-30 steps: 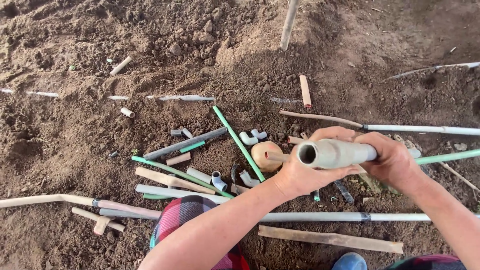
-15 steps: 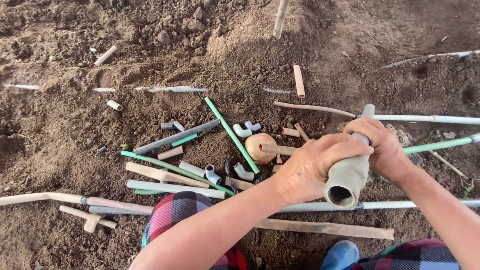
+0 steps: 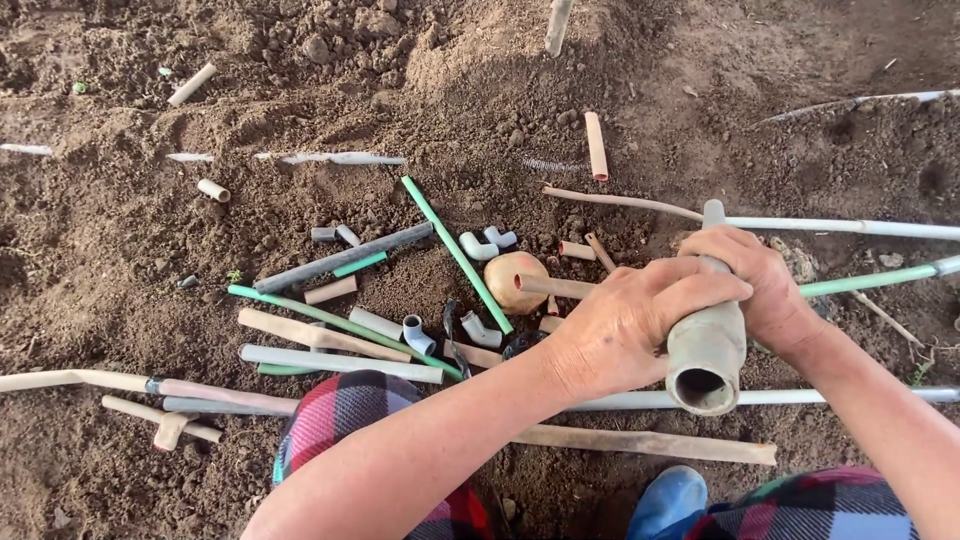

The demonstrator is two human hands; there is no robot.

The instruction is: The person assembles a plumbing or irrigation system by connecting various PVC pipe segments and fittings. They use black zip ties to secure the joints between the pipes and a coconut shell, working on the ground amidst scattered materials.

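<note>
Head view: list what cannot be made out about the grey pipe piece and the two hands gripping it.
- Grey pipe piece: its middle is hidden under the left hand and right hand.
- Its bore: too dark to see inside.
- Long white pipe: cut off by the right edge, partly behind the hands.

Bare, clumpy brown soil [image 3: 140,250] underneath everything. Scattered across it: long grey pipes [image 3: 345,257], thin green tubes [image 3: 455,250], tan pipe offcuts [image 3: 595,145], small white elbow fittings [image 3: 478,246], a round tan lump [image 3: 512,280]. Near the bottom edge, a long tan pipe [image 3: 650,443] lying flat.
</note>
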